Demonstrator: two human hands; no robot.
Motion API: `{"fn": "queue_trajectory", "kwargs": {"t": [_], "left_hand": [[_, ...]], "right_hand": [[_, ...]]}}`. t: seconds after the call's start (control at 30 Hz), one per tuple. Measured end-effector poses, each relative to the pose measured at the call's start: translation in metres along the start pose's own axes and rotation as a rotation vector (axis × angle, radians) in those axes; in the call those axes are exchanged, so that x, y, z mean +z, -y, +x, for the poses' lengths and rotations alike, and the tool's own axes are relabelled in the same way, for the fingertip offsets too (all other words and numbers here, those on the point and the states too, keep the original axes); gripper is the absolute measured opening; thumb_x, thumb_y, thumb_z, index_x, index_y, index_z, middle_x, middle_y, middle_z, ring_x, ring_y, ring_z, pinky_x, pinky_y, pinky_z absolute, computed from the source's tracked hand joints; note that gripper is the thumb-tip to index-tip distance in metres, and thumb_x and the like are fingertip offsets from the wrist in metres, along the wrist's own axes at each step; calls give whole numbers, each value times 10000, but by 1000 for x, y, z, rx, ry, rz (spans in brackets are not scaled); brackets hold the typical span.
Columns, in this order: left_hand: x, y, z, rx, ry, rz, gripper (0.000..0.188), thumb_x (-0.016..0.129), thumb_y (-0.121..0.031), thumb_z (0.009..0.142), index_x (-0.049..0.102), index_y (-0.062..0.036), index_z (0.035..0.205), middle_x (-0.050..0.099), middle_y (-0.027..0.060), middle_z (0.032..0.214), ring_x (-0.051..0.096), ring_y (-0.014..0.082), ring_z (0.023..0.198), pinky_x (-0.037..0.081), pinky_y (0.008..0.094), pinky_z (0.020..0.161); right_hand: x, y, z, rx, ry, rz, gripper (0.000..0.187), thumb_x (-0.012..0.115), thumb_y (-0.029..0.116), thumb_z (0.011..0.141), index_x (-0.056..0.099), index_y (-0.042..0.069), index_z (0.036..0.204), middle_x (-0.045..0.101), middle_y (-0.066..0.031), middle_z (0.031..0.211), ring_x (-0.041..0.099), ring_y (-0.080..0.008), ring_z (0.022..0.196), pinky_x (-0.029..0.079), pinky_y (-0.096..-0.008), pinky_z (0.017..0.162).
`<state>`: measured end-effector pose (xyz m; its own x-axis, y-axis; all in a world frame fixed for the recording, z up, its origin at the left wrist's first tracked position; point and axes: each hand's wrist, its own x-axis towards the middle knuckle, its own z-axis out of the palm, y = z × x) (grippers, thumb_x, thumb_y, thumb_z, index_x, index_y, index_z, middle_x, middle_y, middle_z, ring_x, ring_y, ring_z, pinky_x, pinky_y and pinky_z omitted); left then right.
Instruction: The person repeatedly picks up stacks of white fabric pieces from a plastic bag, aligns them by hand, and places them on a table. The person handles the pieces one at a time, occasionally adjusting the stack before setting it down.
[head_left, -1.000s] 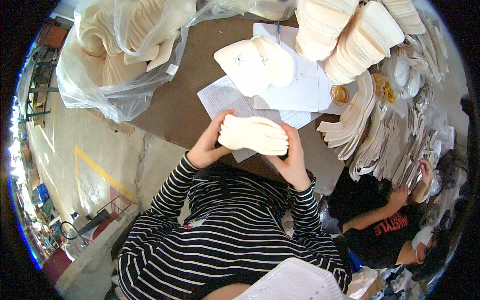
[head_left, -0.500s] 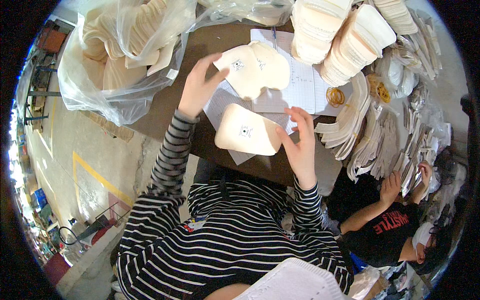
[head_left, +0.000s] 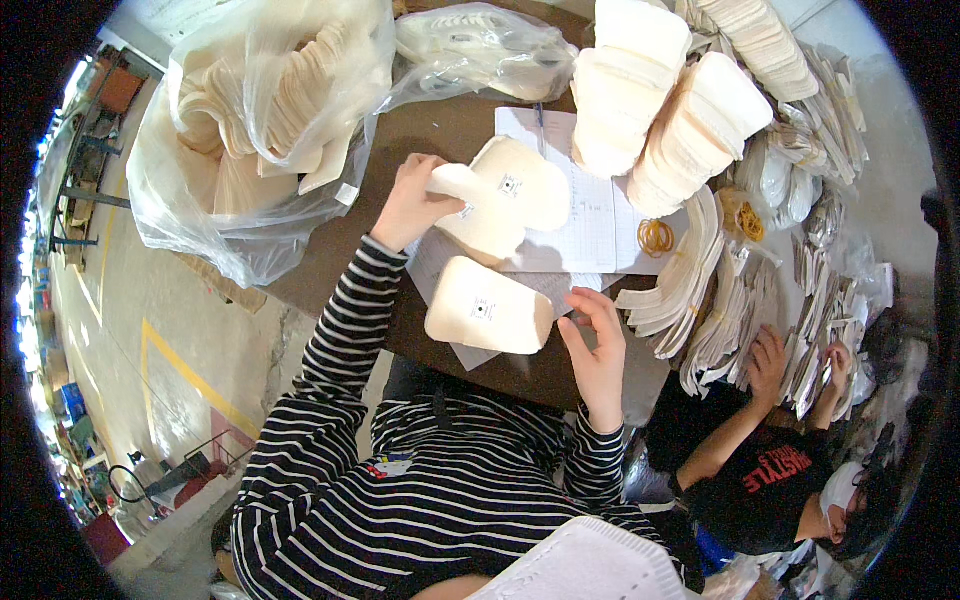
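Observation:
My left hand (head_left: 408,203) pinches the edge of a cream pad (head_left: 456,186), which curls up at that side. This pad lies among overlapping cream pads with small dark printed marks, one of them a rounded pad (head_left: 535,190) to the right. Nearer to me rests a cream block with rounded corners (head_left: 455,318), bearing a dark mark on top; whether it is one thick pad or a stack I cannot tell. Just off its right end is my right hand (head_left: 598,362), thumb and fingers apart, holding nothing.
An open notebook (head_left: 590,240) lies under the pads, with yellow rubber bands (head_left: 656,237) on it. Tall stacks of cream pads (head_left: 700,120) stand back right. A clear plastic bag (head_left: 250,235) of pads is at left. Strip bundles (head_left: 680,275) and another person's hand (head_left: 767,362) are at right.
My left hand has closed on a cream pad's edge and bent it up. My right hand has drawn slightly off the block's right end. The whole view has shifted somewhat.

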<state>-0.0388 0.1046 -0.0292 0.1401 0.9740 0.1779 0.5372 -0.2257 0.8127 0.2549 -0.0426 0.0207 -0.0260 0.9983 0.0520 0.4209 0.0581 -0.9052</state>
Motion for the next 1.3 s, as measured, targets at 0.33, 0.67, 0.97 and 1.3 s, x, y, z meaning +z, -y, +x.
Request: {"fn": "queue_trajectory", "kwargs": {"t": [0.33,0.67,0.97,1.3], "left_hand": [[-28,-80,-74,181,148,-865,281,650,42,881,418,-107,937,656,183,1084,617,299,1129,501,417,983],[-21,-91,-131,-190,209,-700,431,757,-41,835,531,-34,1202,664,95,1031,653,179,974,517,313,875],[-6,-95,-111,-412,-22,72,681,821,-265,795,530,34,1334,625,159,1172,619,159,946,521,293,812],[-20,-53,-95,-420,642,-301,920,854,-387,723,442,126,1366,616,199,1145,599,232,1005,491,326,908]], "right_hand": [[24,34,30,-282,-56,226,1035,871,84,669,268,91,1511,337,-216,1528,395,-378,1380,325,-489,1119],[13,27,-14,-171,229,238,365,792,37,768,600,13,1078,644,-151,1014,642,-259,932,505,-343,863],[35,-10,5,-35,-26,-195,538,750,233,860,558,-15,1297,563,-236,1230,565,-334,1057,452,-415,946],[14,4,22,176,571,-124,823,807,313,771,445,-51,1414,589,-228,1221,550,-347,1188,422,-412,1032]]}}
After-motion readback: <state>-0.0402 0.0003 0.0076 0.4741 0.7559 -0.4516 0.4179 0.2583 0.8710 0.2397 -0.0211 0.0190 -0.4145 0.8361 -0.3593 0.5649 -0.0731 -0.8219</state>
